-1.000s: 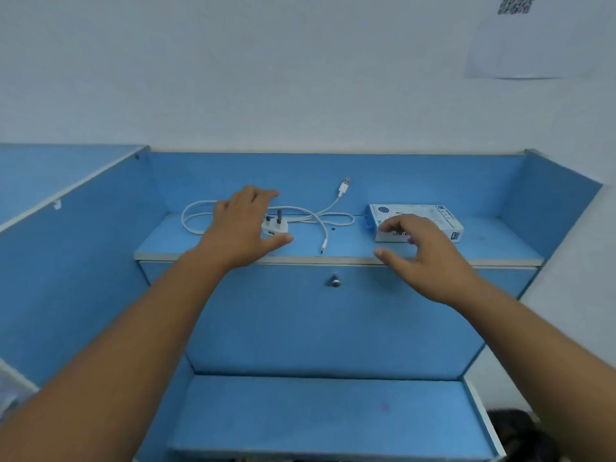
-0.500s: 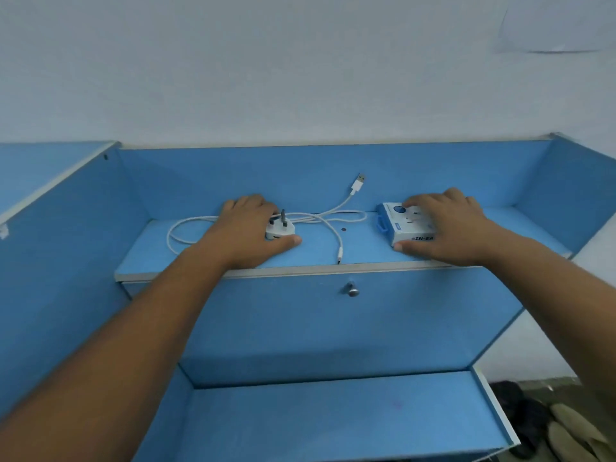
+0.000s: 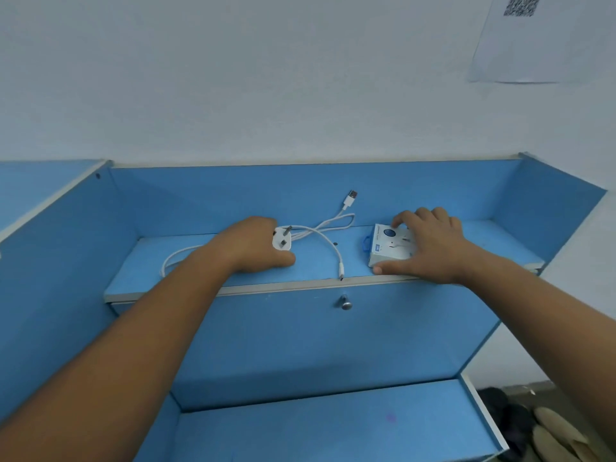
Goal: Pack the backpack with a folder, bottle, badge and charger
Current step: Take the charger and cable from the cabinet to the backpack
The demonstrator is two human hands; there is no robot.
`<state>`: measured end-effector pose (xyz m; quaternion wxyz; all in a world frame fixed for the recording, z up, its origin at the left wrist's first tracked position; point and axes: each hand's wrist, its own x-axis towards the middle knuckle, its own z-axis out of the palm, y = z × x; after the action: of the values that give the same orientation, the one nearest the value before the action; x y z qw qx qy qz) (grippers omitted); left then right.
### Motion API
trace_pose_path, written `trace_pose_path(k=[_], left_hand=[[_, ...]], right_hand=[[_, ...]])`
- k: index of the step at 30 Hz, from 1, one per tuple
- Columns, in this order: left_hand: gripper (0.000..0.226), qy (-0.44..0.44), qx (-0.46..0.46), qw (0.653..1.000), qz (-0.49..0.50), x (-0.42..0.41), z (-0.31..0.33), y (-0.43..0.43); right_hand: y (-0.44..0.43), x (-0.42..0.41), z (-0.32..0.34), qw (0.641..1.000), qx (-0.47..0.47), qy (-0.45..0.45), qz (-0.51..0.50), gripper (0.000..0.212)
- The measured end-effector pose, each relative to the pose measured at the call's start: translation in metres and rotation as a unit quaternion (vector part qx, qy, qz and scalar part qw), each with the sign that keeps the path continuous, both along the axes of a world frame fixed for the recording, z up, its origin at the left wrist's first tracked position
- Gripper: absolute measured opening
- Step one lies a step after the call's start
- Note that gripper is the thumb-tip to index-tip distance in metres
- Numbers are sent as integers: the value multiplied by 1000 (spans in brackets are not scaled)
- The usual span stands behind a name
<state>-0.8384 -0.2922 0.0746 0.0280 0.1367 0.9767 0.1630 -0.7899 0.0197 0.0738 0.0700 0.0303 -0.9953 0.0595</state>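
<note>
While L hand (image 3: 251,246) curls round charger plug (image 3: 282,243) and R hand (image 3: 431,250) clasps badge box (image 3: 388,245) on shelf (image 3: 150,273), prob. nothing packed; backpack, folder, bottle unseen.

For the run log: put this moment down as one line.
left hand: grips charger plug | right hand: grips white box | cable: loose on shelf | backpack: not in view
</note>
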Motion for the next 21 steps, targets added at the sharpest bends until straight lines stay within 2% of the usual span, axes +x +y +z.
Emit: trace_pose_path(k=[9,11,14,15,17,19,21], left_hand=[[32,74,59,995,-25,9,-11,1],[32,80,118,990,-13,15,-9,2],[27,89,233,968,12,25,1,6],[25,78,290,954,23,29,8,9],[23,20,442,897,29,37,25,16],[25,-63,569,820,9,45,41,22],[23,-134,665,735,-12,52,53,29]], right_hand=[[-1,4,-3,1000,-19,9,-7,92],[1,5,-5,999,-48,26,-7,96],[1,7,-5,995,-92,30,6,89],[1,10,-2,991,-129,21,14,84],[0,18,12,971,-236,-3,28,78],[-1,25,28,943,-332,-8,32,75],[-3,33,42,889,-455,-37,31,73]])
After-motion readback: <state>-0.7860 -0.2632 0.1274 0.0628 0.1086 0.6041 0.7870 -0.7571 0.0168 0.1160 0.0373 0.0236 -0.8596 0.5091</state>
